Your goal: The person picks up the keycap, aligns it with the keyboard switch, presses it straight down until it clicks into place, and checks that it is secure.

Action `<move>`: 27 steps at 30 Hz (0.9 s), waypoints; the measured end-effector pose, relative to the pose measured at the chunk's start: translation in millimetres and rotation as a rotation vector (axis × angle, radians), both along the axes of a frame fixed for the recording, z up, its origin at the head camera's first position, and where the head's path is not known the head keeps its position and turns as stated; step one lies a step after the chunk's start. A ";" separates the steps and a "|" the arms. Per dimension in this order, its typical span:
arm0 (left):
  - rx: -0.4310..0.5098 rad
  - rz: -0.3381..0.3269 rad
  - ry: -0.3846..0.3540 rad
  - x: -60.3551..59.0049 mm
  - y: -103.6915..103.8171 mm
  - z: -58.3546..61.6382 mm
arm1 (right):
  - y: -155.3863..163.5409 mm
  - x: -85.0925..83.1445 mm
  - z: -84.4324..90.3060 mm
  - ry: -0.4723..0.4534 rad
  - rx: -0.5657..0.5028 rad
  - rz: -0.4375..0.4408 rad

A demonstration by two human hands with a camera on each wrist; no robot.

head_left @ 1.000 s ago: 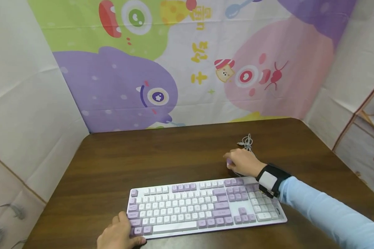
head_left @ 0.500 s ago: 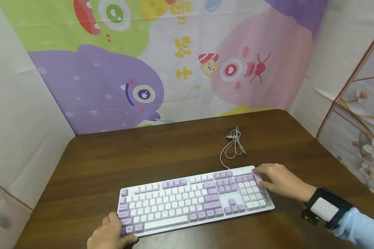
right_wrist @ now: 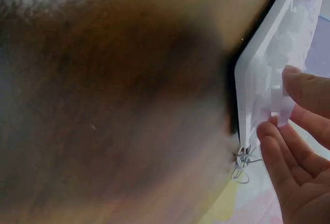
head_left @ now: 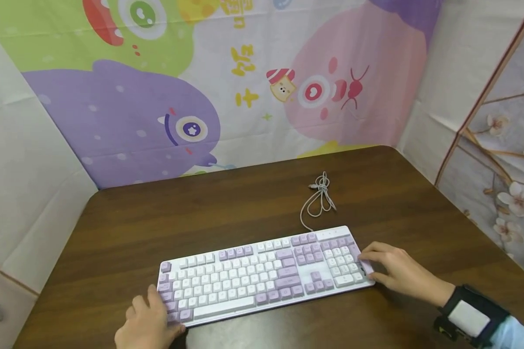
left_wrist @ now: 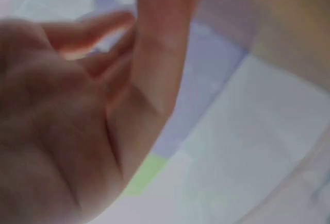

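A white and purple keyboard point(head_left: 262, 276) lies across the near part of a dark wooden table point(head_left: 227, 208). My left hand point(head_left: 153, 303) rests on its front left corner with the fingers stretched over the leftmost keys; the left wrist view shows that hand point(left_wrist: 129, 80) blurred, fingers fairly straight. My right hand point(head_left: 367, 266) is at the keyboard's right end and pinches a small pale purple keycap point(head_left: 368, 267) against the edge. In the right wrist view the keycap point(right_wrist: 281, 112) sits between finger and thumb of the right hand point(right_wrist: 281, 118), beside the keyboard point(right_wrist: 268, 64).
A bundled grey cable point(head_left: 319, 198) with a plug lies behind the keyboard and runs to its back edge. A cartoon-printed cloth point(head_left: 227, 82) hangs behind the table, and cloth walls close in both sides. The table's right edge point(head_left: 484, 242) is near my right wrist.
My right hand came from beside the cable behind the keyboard, across the number pad, to the keyboard's right end, carrying the purple keycap. My left hand stayed at the front left corner, fingers now straighter.
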State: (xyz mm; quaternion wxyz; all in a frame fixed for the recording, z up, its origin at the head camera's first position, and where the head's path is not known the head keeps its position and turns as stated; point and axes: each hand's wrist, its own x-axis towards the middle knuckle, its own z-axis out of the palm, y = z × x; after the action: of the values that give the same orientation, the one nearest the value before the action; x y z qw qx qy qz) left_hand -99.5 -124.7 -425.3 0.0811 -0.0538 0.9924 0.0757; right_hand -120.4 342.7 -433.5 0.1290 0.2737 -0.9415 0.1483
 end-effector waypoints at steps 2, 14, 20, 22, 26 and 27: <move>-0.027 -0.043 0.128 2.6 17.7 11.7 | 0.4 0.0 -2.7 0.038 -0.026 0.009; -0.016 -0.553 0.508 -12.2 144.3 41.2 | 2.6 -1.3 -16.2 0.097 -0.124 0.044; -0.101 -0.708 0.578 -18.6 183.8 32.9 | 12.5 -0.4 -20.8 0.169 -0.130 0.042; -0.125 -0.741 0.620 -19.4 192.8 29.7 | 14.5 -0.2 -21.4 0.194 -0.117 0.038; -0.138 -0.805 0.591 -19.9 209.5 26.0 | 16.2 1.0 -21.1 0.197 -0.109 0.026; -0.139 -0.827 0.561 -19.6 214.3 25.7 | 16.7 1.4 -21.1 0.193 -0.107 0.020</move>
State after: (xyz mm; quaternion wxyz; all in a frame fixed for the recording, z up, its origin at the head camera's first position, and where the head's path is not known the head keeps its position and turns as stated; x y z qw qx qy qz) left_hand -119.1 89.5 -399.6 -0.1692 0.3611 0.9169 -0.0175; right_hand -119.0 359.3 -454.6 0.2319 0.2889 -0.9127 0.1724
